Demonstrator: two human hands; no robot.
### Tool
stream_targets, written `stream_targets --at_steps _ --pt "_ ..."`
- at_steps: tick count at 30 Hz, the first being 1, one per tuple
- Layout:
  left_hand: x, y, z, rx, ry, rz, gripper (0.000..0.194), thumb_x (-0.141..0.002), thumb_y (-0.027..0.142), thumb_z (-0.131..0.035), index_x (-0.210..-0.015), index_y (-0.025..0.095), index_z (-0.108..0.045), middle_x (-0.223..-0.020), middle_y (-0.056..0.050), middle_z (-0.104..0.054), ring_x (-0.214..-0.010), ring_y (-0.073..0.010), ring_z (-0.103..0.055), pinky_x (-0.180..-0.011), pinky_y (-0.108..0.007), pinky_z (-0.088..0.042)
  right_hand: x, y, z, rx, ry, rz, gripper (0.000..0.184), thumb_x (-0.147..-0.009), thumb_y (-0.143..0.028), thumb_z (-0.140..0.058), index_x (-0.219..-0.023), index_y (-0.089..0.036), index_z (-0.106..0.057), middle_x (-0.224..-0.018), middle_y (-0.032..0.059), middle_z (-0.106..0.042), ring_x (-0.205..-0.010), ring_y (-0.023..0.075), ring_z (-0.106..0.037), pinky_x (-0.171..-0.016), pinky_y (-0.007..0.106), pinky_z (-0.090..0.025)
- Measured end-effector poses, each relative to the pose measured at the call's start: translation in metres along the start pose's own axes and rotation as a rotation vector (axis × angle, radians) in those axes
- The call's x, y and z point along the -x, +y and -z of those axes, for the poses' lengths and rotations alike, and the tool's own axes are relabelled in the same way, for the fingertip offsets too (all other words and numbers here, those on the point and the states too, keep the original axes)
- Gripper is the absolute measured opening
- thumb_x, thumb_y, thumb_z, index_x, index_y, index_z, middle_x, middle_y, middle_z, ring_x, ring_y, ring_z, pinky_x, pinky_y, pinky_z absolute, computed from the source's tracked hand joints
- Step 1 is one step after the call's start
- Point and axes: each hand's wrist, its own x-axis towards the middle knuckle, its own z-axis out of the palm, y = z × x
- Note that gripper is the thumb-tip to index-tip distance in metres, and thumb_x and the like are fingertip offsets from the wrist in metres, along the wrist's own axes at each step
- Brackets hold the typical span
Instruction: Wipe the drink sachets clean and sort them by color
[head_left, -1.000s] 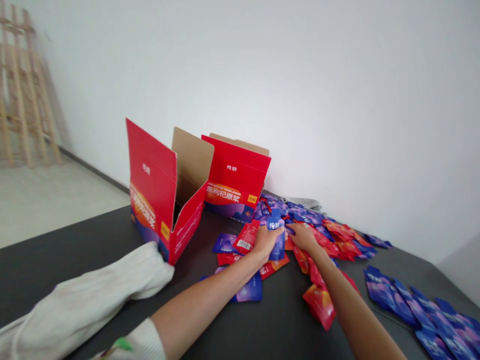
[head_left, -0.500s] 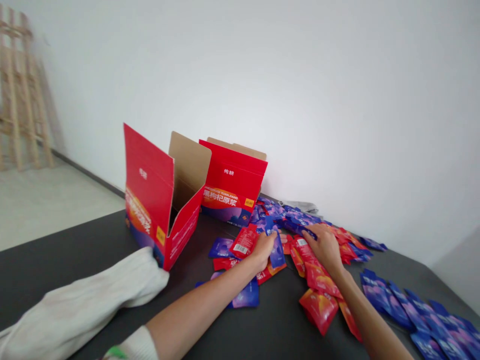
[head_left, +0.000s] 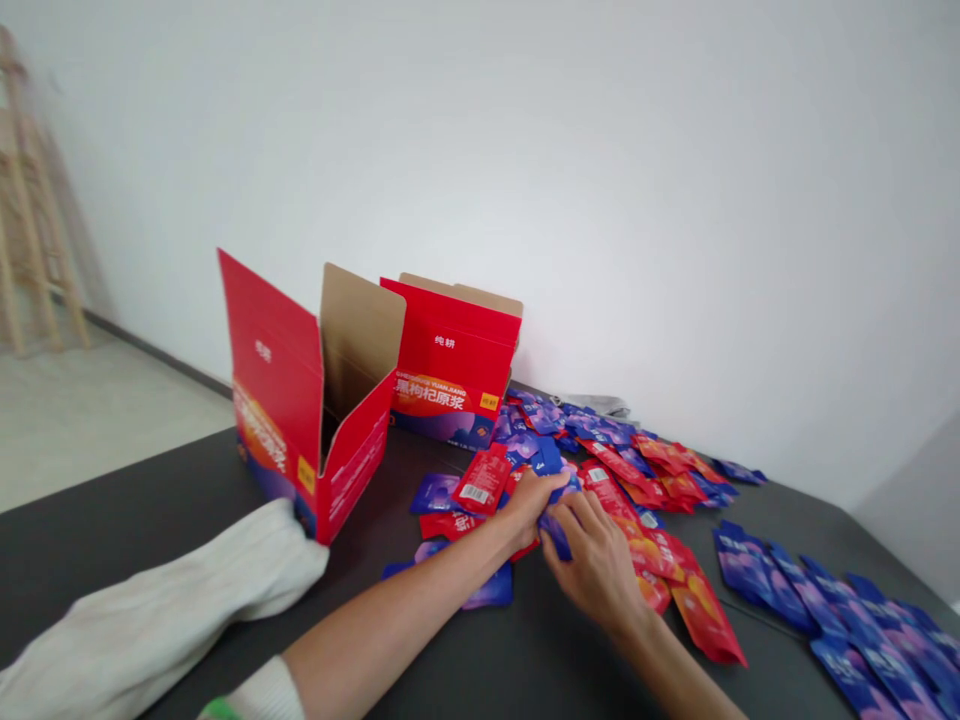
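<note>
My left hand [head_left: 531, 502] is closed around a blue sachet [head_left: 548, 460] above the middle of the pile. Against it, my right hand [head_left: 592, 555] closes its fingers on the blue foil [head_left: 556, 540] just below; whether this is one sachet or two stacked together I cannot tell. Beside my left wrist lie a red sachet [head_left: 482, 480] with a barcode and a purple-blue sachet [head_left: 435, 494]. To the right of my right hand, several red sachets [head_left: 701, 610] overlap on the dark table [head_left: 555, 650].
An open red carton [head_left: 281, 400] stands at the left, with a second red carton [head_left: 457, 370] behind it. White cloth [head_left: 187, 590] covers the left front. Blue sachets [head_left: 862, 640] lie in rows at the right. A mixed heap [head_left: 600, 425] reaches back toward the wall.
My right hand has moved left and nearer from the heap, bringing a blue sachet to my left hand. Some red sachets on the right have shifted. The view has turned slightly right.
</note>
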Motion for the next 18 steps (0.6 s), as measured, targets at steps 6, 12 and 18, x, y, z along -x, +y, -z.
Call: stream_targets --at_steps 6,12,18 --pt "0.003 0.006 -0.002 -0.076 -0.089 -0.045 0.034 -0.063 0.042 -0.077 -0.08 0.014 -0.066 -0.074 -0.003 -0.067 -0.068 -0.0171 -0.061 -0.071 -0.031 -0.048 -0.006 0.019 0.016 -0.315 0.051 -0.161 0.025 -0.086 -0.028 -0.057 -0.11 -0.024 -0.057 -0.11 0.006 -0.057 -0.106 0.0212 -0.053 -0.096 0.041 -0.044" --pt "0.017 0.008 -0.019 -0.21 -0.168 -0.111 0.028 -0.069 0.041 -0.073 -0.079 0.015 -0.069 -0.073 -0.003 -0.068 -0.068 -0.018 -0.061 -0.072 -0.031 -0.047 0.001 0.05 0.008 -0.659 0.144 -0.499 0.046 -0.084 -0.041 -0.058 -0.124 -0.022 -0.048 -0.12 0.0095 -0.056 -0.107 0.0225 -0.057 -0.087 0.038 -0.051" --pt "0.02 0.011 -0.028 -0.343 -0.037 -0.285 0.021 -0.072 0.036 -0.07 -0.07 0.016 -0.063 -0.069 0.002 -0.063 -0.068 -0.0157 -0.057 -0.069 -0.027 -0.043 0.008 0.029 0.003 -0.989 0.103 -0.589 0.05 -0.087 -0.054 -0.052 -0.125 -0.023 -0.05 -0.125 0.0076 -0.06 -0.118 0.0227 -0.054 -0.099 0.04 -0.045"
